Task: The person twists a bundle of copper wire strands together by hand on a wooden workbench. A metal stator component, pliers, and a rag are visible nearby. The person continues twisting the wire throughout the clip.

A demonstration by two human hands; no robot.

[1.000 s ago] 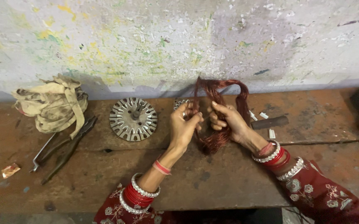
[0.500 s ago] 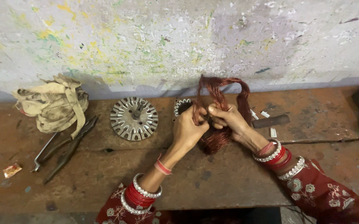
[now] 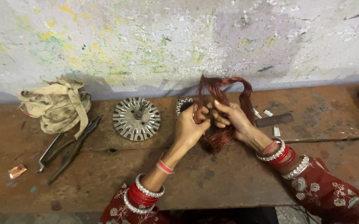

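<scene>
Left hand (image 3: 191, 126) is closed around one side of a reddish-brown bundle of looped copper wire (image 3: 223, 110), fingers curled tight over the strands. Right hand (image 3: 231, 119) grips the same bundle from the other side, thumb and fingers pinching into the middle of it. So both hands are clamped on the wire, which is held up just above the worn brown wooden tabletop (image 3: 229, 178), near its back edge and a bit right of the middle. The top loop arches up against the paint-flecked wall, and the lower tail hangs down between the wrists.

Behind the left hand you can just see a small round metal ring with slots (image 3: 183, 105), mostly hidden by the wire. Further left along the back edge sits a round silver slotted metal disc with a hub in the centre (image 3: 136, 118). Past that there's a crumpled dirty beige cloth (image 3: 57, 105), with dark metal pliers (image 3: 69, 147) lying just in front of it, toward the left end. A dark flat metal bar (image 3: 274, 120) lies just right of the right hand, with a few small white bits around it.
</scene>
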